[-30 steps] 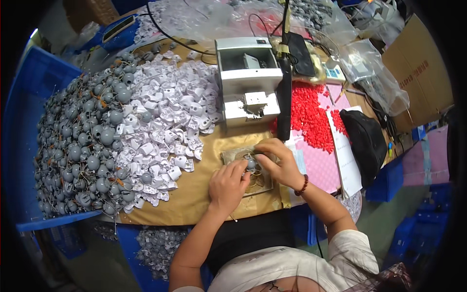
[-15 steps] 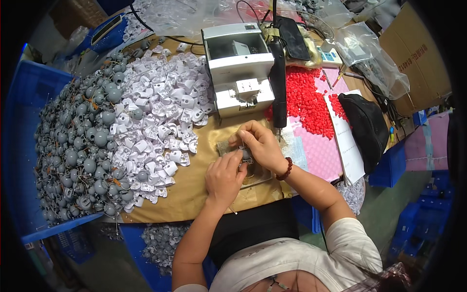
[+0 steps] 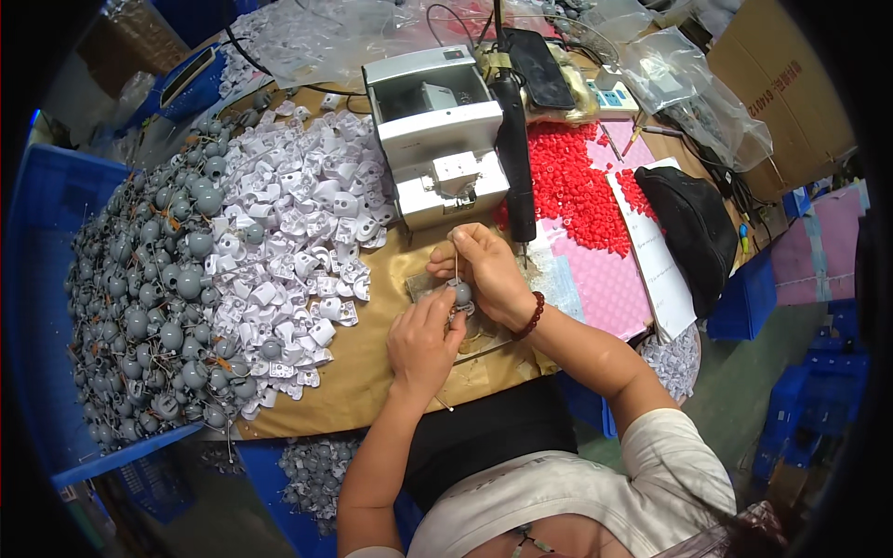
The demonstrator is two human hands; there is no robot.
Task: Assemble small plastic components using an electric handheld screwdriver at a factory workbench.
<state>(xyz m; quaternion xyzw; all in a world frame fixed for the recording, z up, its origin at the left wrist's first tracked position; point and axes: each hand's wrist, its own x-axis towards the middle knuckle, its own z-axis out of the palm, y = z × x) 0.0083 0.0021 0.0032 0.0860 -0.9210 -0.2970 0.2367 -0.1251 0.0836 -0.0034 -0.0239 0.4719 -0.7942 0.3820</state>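
Observation:
Over a small flat plate (image 3: 491, 337) on the table, both hands work close together. My left hand (image 3: 423, 337) is closed, its fingertips gripping a grey ball-shaped part (image 3: 459, 293) from the lower left. A thin pale wire (image 3: 456, 268) rises from this part. My right hand (image 3: 495, 279), a beaded bracelet on its wrist, pinches the upper end of the wire between thumb and forefinger. The underside of the grey part is hidden behind my left fingers. Just beyond my hands hangs a black electric screwdriver (image 3: 518, 177), its bit pointing down.
A silver-white machine (image 3: 435, 139) stands beyond my hands. Heaps of grey ball parts (image 3: 149, 288) and white plastic pieces (image 3: 298, 214) lie to the left. Small red parts (image 3: 572, 191), a paper sheet (image 3: 656, 256) and a black pouch (image 3: 693, 237) lie right.
The grey ball part now shows between my hands, with the wire upright above it. My right fingers have risen slightly along it. The whole view has shifted a little.

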